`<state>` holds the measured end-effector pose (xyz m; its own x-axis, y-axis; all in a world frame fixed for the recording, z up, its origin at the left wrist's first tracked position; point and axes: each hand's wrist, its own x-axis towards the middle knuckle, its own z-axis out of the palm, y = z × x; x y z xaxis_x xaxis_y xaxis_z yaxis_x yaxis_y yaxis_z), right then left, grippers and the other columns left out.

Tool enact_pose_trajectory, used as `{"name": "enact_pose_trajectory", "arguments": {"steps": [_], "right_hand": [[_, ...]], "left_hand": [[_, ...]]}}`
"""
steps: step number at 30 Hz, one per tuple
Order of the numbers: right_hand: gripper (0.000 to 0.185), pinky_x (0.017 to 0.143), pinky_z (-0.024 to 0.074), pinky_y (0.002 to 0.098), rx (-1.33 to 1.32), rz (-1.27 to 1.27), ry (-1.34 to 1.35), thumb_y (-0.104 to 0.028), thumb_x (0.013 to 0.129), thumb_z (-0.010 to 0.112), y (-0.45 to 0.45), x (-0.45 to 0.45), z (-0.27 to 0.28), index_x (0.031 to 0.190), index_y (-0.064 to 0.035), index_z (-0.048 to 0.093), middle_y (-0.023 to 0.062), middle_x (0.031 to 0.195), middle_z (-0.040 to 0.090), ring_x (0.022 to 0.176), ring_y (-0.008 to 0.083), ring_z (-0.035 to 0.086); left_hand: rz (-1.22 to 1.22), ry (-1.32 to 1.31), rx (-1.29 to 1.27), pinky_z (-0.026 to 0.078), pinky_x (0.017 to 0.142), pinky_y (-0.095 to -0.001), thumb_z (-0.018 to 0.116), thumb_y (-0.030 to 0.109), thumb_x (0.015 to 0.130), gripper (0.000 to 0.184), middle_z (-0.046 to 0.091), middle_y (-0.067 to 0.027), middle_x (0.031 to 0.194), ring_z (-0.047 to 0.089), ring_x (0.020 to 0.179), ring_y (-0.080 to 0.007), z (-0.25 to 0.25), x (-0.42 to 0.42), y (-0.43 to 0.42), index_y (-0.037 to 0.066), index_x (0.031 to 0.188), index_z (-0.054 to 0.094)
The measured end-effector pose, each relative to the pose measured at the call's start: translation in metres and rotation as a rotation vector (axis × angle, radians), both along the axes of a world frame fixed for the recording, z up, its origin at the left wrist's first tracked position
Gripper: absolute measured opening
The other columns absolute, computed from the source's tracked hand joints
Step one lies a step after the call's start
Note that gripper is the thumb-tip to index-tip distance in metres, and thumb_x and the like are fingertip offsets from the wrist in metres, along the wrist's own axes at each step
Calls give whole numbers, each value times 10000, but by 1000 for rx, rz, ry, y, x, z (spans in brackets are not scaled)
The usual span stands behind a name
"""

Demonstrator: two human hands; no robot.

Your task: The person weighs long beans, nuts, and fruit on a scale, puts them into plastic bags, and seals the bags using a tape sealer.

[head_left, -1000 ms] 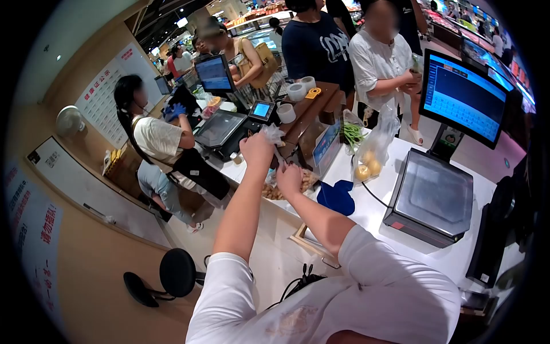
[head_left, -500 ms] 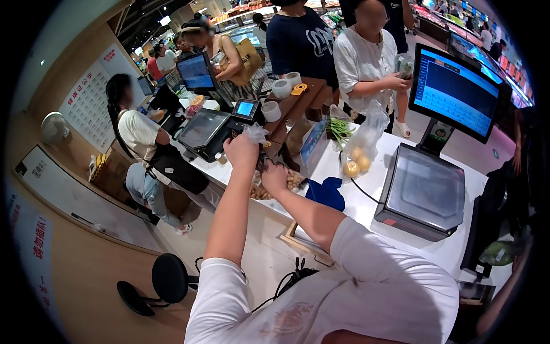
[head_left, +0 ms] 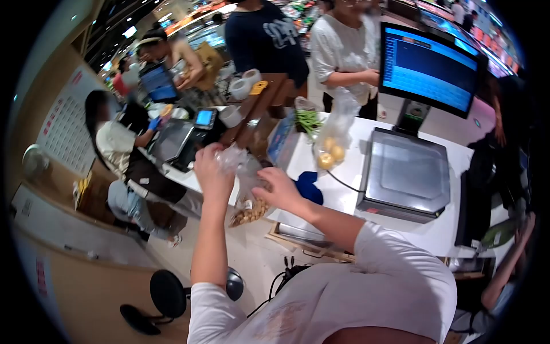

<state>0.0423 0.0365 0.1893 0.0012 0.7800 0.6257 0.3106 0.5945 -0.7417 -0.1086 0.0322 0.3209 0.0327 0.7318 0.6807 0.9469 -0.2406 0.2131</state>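
My left hand (head_left: 213, 174) is closed on the gathered top of a clear plastic bag (head_left: 245, 180). Small round brown items (head_left: 250, 213), perhaps nuts or longans, fill the bottom of the bag, which hangs at the counter's near edge. Just right of the bag is my right hand (head_left: 279, 189), its fingers bent and apart with nothing visible between them; whether its fingertips touch the plastic I cannot tell. A dark blue object (head_left: 309, 187) lies on the white counter (head_left: 344, 195) beyond my right wrist.
Right of my hands stands a weighing scale (head_left: 405, 172) with a screen (head_left: 427, 71). A bag of yellow fruit (head_left: 330, 150) and green vegetables (head_left: 308, 121) lie on the counter. Another scale (head_left: 173, 140) is by a co-worker (head_left: 117, 137) at left. Customers stand across the counter.
The bag of brown items now hangs more upright and in fuller view below my left hand. My right hand has come away from the bag's neck, its fingers spreading. The camera view has shifted.
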Motion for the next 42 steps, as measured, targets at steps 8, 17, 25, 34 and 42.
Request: {"name": "enact_pose_trajectory", "arguments": {"steps": [8,17,25,34,42], "right_hand": [[1147,636,505,290,-815,-756,604,-479,658,820,171,215,-68,1477,-1,175,209,1257,466,961,235,581],[296,628,467,345,-642,-8,-36,-236,818,689,213,221,-44,959,23,663,133,740,647,697,215,612],[273,562,499,309,-356,-122,163,-220,869,632,104,255,120,963,36,650,85,726,635,634,158,603],[221,595,497,283,-356,-222,130,-211,914,578,15,348,171,961,3,607,35,774,583,666,110,544],[285,633,528,309,-412,-325,134,-230,924,579,-54,424,113,1058,19,614,98,926,647,785,150,615]], "left_hand": [[-320,-514,-284,495,585,-359,586,7,784,185,681,-139,774,659,656,-244,-14,78,-26,9,946,675],[-378,-798,-554,437,451,-250,530,-3,863,164,633,-65,671,580,506,-122,-76,138,10,-18,926,680],[-408,-592,-426,451,495,-285,543,91,909,179,632,-80,637,598,543,-134,-69,172,44,-18,841,668],[-423,-911,-437,484,523,-293,508,49,879,164,644,-77,701,610,592,-139,-124,210,150,-28,853,651],[-331,-764,-626,477,578,-340,571,272,900,287,663,-84,748,633,666,-187,-182,247,163,-1,878,658]]}}
